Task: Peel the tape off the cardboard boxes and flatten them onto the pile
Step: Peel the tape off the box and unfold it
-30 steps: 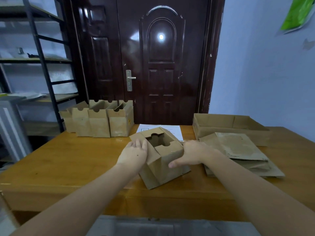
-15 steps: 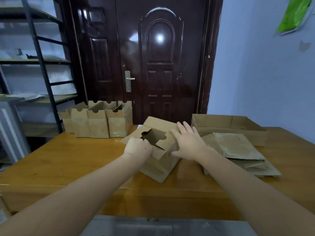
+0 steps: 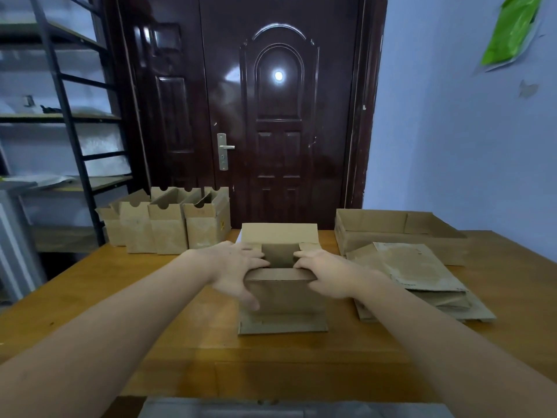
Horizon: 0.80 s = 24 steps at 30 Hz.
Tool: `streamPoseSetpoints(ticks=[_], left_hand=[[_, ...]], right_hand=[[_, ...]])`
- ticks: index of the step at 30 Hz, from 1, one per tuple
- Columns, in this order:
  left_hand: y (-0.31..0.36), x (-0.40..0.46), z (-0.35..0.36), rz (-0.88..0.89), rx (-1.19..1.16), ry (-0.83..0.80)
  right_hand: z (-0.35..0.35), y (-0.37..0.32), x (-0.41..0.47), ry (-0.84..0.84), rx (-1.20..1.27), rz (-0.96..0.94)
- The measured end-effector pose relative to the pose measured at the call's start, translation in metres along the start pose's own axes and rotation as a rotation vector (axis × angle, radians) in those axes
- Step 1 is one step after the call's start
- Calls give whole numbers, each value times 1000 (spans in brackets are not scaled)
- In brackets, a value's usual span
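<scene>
No text, brand or number was legible; a small yellow label (image 3: pixel 222 225) on one upright cardboard box (image 3: pixel 207 226) was unreadable.

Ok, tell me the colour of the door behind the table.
The door is a glossy dark reddish brown, seen in the head view.

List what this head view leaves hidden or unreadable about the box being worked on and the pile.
- Tape on the box: none discernible; left hand and right hand cover its top edges.
- Box interior: in shadow.
- Pile: sheet count unclear, layers overlap.
- Standing boxes: yellow mark too small to read.
</scene>
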<state>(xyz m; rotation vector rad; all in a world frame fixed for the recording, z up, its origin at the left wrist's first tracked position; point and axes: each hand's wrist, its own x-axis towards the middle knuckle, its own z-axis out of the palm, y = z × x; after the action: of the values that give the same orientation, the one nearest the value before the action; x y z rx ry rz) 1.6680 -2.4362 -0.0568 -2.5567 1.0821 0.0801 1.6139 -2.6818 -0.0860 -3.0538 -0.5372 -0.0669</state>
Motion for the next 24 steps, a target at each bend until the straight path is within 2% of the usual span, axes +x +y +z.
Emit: streamPoseSetpoints(ticks=[3, 7, 10, 15, 19, 24], left_hand=[[-7, 2, 1, 30, 99, -19], [-7, 0, -1, 63, 211, 88], [-14, -9, -3, 48, 244, 201], [-29, -18, 18, -80, 193, 370], [-35, -25, 41, -170, 94, 561], [-39, -25, 65, -270, 100, 789]], right_hand=[[-3, 4, -1, 27, -32, -33], [-5, 11, -5, 138, -78, -34], [-13, 22, -12, 217, -75, 46], [0, 39, -25, 266, -83, 198], [20, 38, -30, 312, -115, 227], [36, 31, -25, 361, 69, 306]])
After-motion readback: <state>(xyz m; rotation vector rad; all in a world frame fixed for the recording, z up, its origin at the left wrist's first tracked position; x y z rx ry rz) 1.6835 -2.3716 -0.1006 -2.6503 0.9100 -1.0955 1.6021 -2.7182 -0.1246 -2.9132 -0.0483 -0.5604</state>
